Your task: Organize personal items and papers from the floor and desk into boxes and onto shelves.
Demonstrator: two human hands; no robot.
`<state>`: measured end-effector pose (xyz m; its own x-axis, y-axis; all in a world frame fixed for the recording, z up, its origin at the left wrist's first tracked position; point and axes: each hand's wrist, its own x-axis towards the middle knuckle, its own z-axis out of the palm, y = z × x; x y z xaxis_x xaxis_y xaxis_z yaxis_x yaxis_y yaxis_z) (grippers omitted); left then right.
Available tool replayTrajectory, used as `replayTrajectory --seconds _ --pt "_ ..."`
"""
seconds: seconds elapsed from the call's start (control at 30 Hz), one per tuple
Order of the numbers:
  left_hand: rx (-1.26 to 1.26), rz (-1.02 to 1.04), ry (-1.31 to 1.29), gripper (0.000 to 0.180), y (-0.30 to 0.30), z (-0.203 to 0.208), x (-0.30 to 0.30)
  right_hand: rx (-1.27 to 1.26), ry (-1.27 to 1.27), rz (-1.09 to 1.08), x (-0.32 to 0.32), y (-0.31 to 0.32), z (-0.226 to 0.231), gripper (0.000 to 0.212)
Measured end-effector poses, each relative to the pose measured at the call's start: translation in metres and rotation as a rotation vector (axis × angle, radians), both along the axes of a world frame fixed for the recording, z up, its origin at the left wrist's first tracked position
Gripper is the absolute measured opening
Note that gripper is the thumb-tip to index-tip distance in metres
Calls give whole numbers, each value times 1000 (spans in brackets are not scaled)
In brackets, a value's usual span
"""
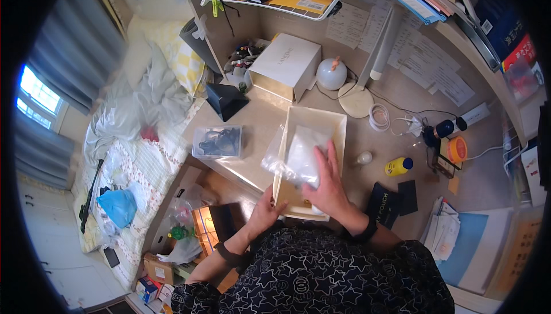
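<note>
"What's the biggest thing in view?"

"The bed [163, 167], off to the left, heaped with bedding. After it comes the surface [361, 136], with the person sitting up against it."

"And on the surface?"

"An open box [317, 120] lies nearest the person, long side running away from them. Past its far end stands a white box [281, 58], with a lamp [354, 100] to the right of that."

"Where's the bag?"

"The bag [304, 153] is inside the open box, white and crinkled; some clear plastic hangs out over the left wall. A clear tub [217, 142] with dark things in it sits left of the box, apart from it."

"What are the hands doing?"

"The right hand [329, 185] is over the bag and touching it, palm down, its fingers spread and the thumb well away from them. The left hand [267, 210] has its fingers and thumb pinching the left wall of the open box, near the corner closest to the body."

"Anything smaller?"

"To the right, a yellow bottle [398, 166] with a dark cap lies on the surface. Between it and the open box is a little white round thing [364, 157]; I can't tell what it is."
</note>
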<state>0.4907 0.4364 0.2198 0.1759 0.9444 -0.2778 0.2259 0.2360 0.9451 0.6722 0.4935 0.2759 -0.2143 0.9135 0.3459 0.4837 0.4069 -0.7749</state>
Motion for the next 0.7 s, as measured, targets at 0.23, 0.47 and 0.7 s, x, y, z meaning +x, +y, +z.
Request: replayTrajectory --seconds 0.23,0.47,0.7 --pt "307 29 203 74 12 7 -14 -69 226 -233 35 18 4 60" --pt "500 38 362 77 31 30 -12 -20 804 -330 80 24 70 48" --pt "630 -90 208 39 35 76 13 124 848 -463 123 7 97 46"
